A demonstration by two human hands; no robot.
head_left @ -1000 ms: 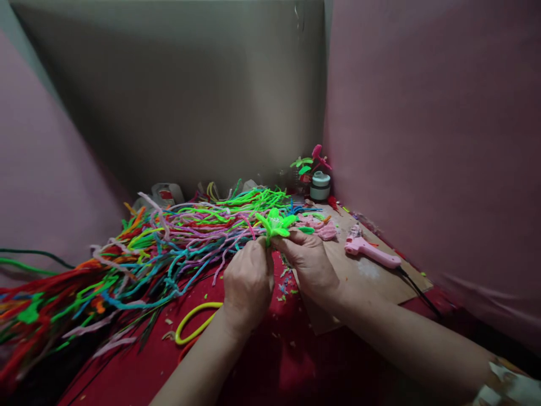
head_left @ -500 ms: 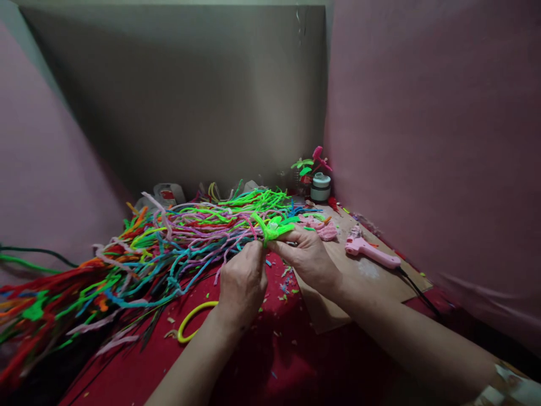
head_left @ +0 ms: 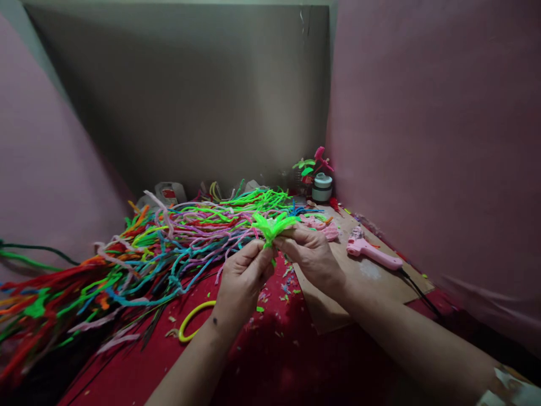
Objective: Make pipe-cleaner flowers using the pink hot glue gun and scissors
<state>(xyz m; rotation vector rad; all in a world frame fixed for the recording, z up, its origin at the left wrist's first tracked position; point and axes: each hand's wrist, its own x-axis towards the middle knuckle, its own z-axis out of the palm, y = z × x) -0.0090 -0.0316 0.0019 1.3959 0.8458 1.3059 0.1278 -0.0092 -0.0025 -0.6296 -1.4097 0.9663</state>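
A bright green pipe-cleaner flower (head_left: 273, 226) is held up between my two hands, its petals fanning outward at the top. My left hand (head_left: 245, 270) pinches its base from the left, thumb against bent fingers. From the right, my right hand (head_left: 313, 256) grips it near the base and the right-hand petals. Something pale shows among the petals, too small to make out. Just behind the flower lies a big heap of many-coloured pipe cleaners (head_left: 190, 248).
A pink glue gun (head_left: 374, 252) with a black cord lies on a brown board (head_left: 397, 287) at the right. Behind stands a white-lidded jar (head_left: 322, 186) by pipe-cleaner flowers (head_left: 313, 163). A yellow ring (head_left: 182, 327) and fuzzy scraps lie on the red cloth (head_left: 274, 361).
The green flower's petals now spread more upright and fan-shaped. My left hand has turned so its thumb shows, still pinching the base. My right hand stays nearly in place.
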